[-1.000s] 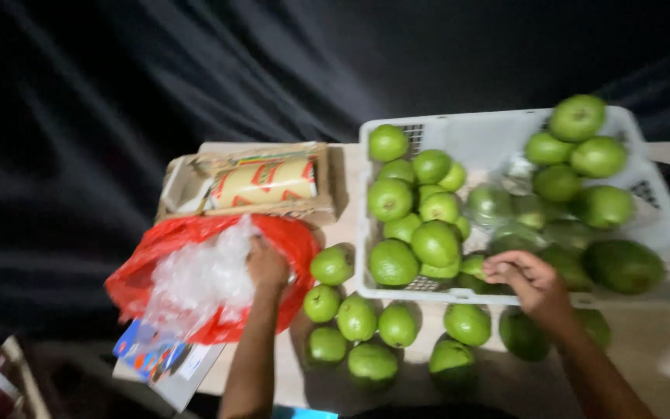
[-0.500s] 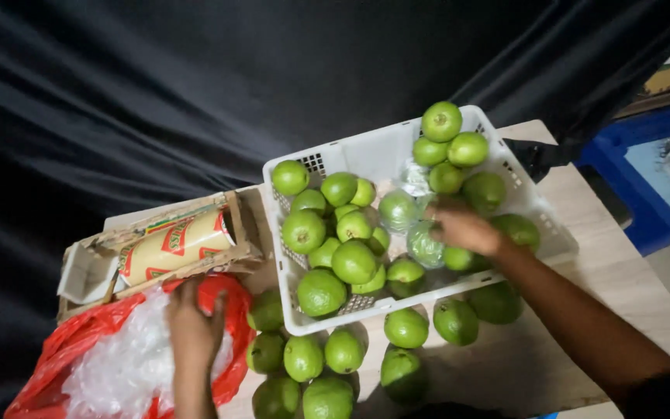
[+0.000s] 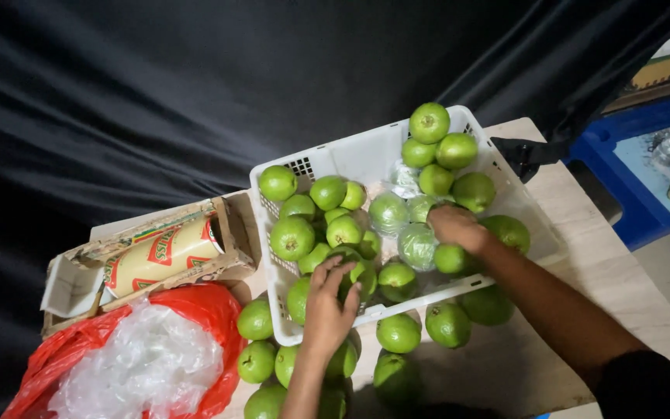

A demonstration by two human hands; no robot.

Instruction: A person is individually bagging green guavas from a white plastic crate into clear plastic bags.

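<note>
Right at the near edge of the tabletop (image 3: 552,233), loose green fruits (image 3: 398,333) sit in a cluster, a few more of them just beside the red plastic bag (image 3: 203,310) at the near left corner, clear plastic bags (image 3: 137,361) bunched on top of it. Up comes the left hand (image 3: 327,306), over the near rim of the white basket (image 3: 350,159), fingers spread and laid on a green fruit (image 3: 350,260) inside, touching it, not closed around it. Across from it the right hand (image 3: 455,227) is deeper in the basket, fingers curled down onto a fruit wrapped in clear film (image 3: 418,246); whether it grips, I cannot tell. Beyond, more green fruits pile toward the basket's far right corner (image 3: 430,122). At the left edge, an open cardboard box (image 3: 79,264) holds a yellow and red roll (image 3: 160,252).
</note>
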